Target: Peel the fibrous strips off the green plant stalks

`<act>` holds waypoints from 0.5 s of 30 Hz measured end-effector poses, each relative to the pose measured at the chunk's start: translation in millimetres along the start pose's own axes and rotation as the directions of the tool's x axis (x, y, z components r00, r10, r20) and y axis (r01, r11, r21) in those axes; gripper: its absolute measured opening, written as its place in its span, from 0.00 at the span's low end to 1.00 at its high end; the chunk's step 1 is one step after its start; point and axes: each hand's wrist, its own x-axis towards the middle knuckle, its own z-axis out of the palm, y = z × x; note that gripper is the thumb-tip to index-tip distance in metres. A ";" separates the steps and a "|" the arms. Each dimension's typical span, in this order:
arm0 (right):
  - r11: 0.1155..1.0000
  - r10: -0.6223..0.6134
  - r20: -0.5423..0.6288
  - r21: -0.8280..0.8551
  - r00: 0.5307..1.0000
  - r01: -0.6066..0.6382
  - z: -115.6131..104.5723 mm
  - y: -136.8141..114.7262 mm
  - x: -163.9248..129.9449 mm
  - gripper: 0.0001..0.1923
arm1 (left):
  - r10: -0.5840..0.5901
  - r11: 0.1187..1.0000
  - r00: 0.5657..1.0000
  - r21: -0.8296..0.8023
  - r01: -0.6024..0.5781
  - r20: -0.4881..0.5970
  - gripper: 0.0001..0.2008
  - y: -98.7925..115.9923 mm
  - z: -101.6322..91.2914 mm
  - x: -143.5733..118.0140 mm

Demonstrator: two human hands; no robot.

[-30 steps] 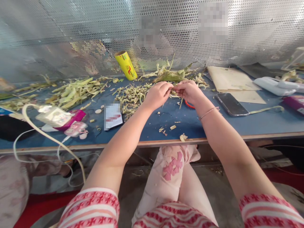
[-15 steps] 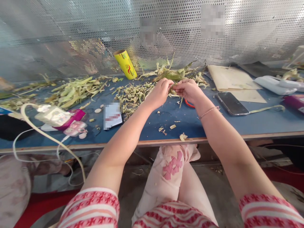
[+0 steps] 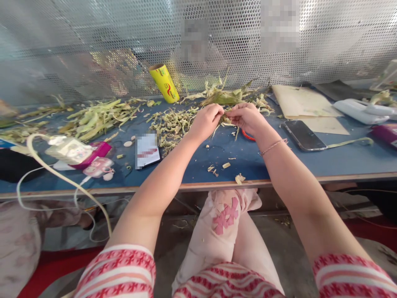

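Observation:
My left hand (image 3: 207,121) is closed in a pinch, its fingertips at one end of a small dried plant piece (image 3: 225,117). From the other side my right hand (image 3: 247,117) pinches the same piece between thumb and fingers. Most of the piece is hidden by the fingertips. A heap of curled dried plant bits (image 3: 173,123) lies left of and under my left hand. Just beyond both hands is a pile of longer dried leaves and stalks (image 3: 225,97). Part of a red loop (image 3: 247,135), perhaps a handle, shows below my right hand.
On the blue table (image 3: 192,171) stand a tilted yellow tube (image 3: 164,84), a phone (image 3: 304,135), a second screen (image 3: 147,151) and cardboard sheets (image 3: 305,101). A plugged charger (image 3: 70,151) with cables sits left, near more stalks (image 3: 96,120). A perforated metal panel (image 3: 124,33) rises behind.
My left fingers have shifted slightly and curl more at the plant piece. My right hand stays nearly in place, and things on the table lie as before.

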 end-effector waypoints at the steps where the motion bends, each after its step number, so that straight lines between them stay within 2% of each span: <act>1: 1.000 0.000 -0.009 0.005 1.000 0.000 -0.1 -0.3 0.0 0.16 | 0.000 1.000 1.000 0.000 0.000 -0.007 0.06 -0.1 0.3 -0.2; 15: 1.000 0.000 -0.005 0.016 1.000 0.001 -0.9 -2.3 -0.8 0.17 | 0.007 0.999 0.999 -0.032 -0.009 -0.043 0.08 6.0 -2.1 1.3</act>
